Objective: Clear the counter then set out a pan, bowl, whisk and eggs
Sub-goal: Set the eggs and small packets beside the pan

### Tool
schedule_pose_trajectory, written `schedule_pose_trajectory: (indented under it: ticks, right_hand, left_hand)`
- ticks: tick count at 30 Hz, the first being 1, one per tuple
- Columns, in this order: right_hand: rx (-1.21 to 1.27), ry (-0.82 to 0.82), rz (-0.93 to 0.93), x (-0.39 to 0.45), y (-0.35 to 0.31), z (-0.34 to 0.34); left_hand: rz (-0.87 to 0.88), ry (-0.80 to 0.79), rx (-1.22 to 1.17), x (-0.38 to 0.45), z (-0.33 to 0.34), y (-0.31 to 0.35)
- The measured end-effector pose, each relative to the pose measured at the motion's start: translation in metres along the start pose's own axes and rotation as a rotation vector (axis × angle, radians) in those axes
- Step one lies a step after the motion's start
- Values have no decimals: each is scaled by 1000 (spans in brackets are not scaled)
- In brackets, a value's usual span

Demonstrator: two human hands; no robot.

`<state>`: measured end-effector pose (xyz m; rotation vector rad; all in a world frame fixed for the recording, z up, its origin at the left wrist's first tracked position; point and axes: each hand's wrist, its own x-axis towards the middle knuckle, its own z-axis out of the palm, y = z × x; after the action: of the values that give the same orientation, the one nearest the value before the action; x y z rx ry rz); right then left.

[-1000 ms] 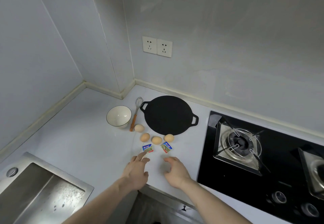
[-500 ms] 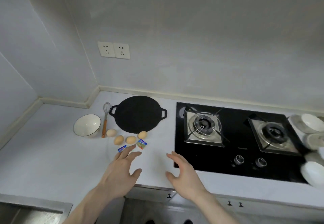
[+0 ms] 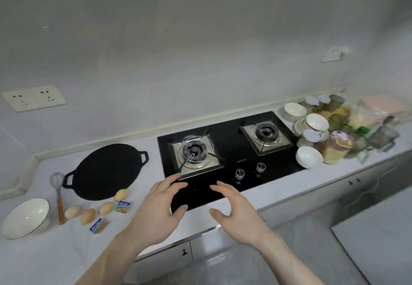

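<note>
Four eggs (image 3: 88, 216), two packets (image 3: 98, 226), perhaps four bowls (image 3: 309, 157)

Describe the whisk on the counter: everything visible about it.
The whisk lies flat on the white counter, between the white bowl and the black pan. Its wire head, silvery like metal, points toward the wall; its orange-brown handle, seemingly wood, points toward the counter's front edge. The head lies close to the pan's near handle; whether they touch is unclear. Neither hand touches it. An egg lies right beside the handle's end.
</note>
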<state>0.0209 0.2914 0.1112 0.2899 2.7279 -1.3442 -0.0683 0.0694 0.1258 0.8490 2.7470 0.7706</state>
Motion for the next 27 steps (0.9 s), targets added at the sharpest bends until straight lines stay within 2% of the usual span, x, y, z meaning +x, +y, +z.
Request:
schedule_pose_trajectory:
  ticks: [16,27]
  right_hand:
    - [29,401,142,-177,135,-202]
    - [16,739,342,-286,209,-277]
  left_hand:
    - [356,-132,21,36,99,257]
    - [691,-310,57,86,175,404]
